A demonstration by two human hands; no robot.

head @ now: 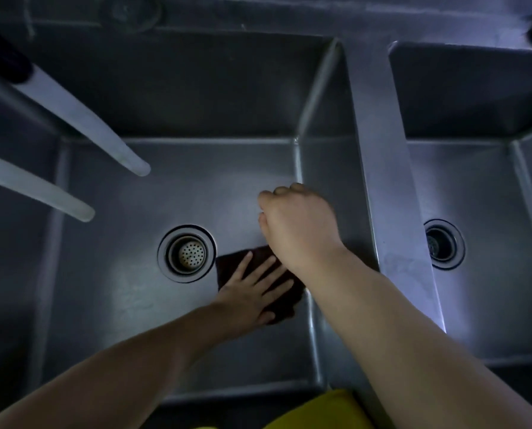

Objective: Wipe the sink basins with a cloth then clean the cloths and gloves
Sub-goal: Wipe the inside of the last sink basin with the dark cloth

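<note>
Basin wipe in hand: left hand (252, 292) presses flat, fingers spread, on a dark cloth (285, 300) on the floor of the stainless basin (128, 292)
Cloth lies crumpled under the palm, soft and matte against brushed, faintly streaked steel; the perforated round drain strainer (191, 253) sits just beyond its far corner. Right hand (298, 221) hangs above the fingers with knuckles curled; whether it holds anything cannot be told. Square corners and the steel divider (379, 144) beside the grip likely need the next strokes, with firm pressure into the seams. Neighbouring basin (475, 187) judged still to do
</note>
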